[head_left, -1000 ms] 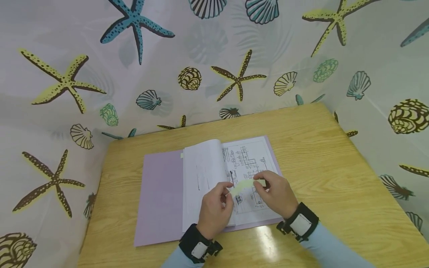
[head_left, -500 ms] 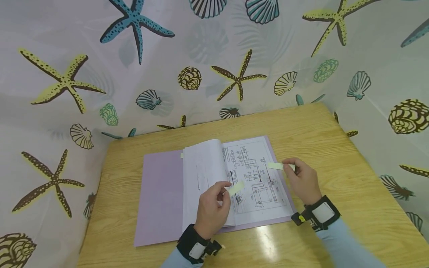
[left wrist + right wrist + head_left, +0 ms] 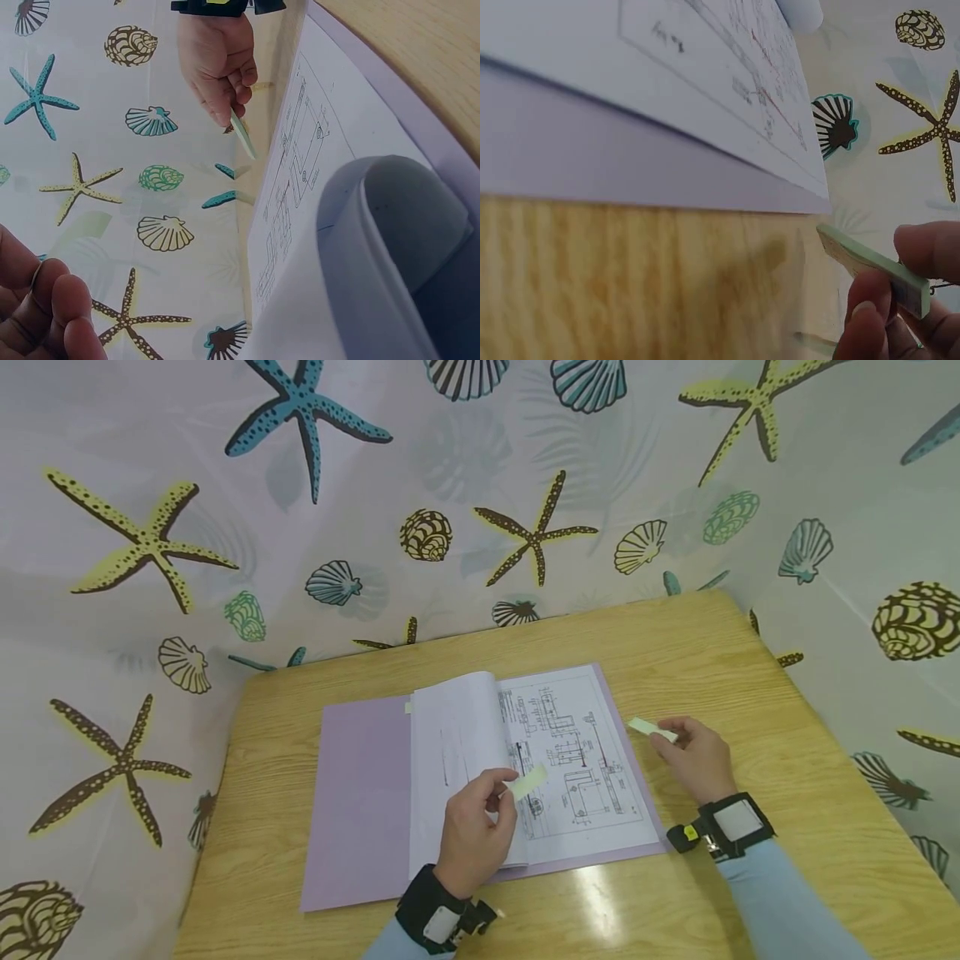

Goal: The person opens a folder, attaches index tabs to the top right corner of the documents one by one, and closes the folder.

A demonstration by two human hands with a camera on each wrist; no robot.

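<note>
A purple folder (image 3: 360,802) lies spread on the table, holding white pages. Its right-hand page (image 3: 577,710) carries printed line drawings. Over the pages, my left hand (image 3: 474,831) pinches a single pale green sticky note (image 3: 531,782) between thumb and index finger; in the left wrist view the curled fingers (image 3: 56,300) show but the note is hidden. Just right of the folder, my right hand (image 3: 697,760) grips a thin pad of sticky notes (image 3: 651,728) by one end. The right wrist view shows that pad (image 3: 866,262) edge-on between thumb and fingers.
A light wood table (image 3: 712,668) carries the folder. Another small sticky tab (image 3: 408,707) juts from the left edge of the turned pages (image 3: 450,760). Behind and beside the table hangs a white cloth (image 3: 465,452) printed with starfish and shells.
My right hand has pulled away to the right with the sticky note pad, leaving one note in my left hand. The left hand has stayed nearly in place.
</note>
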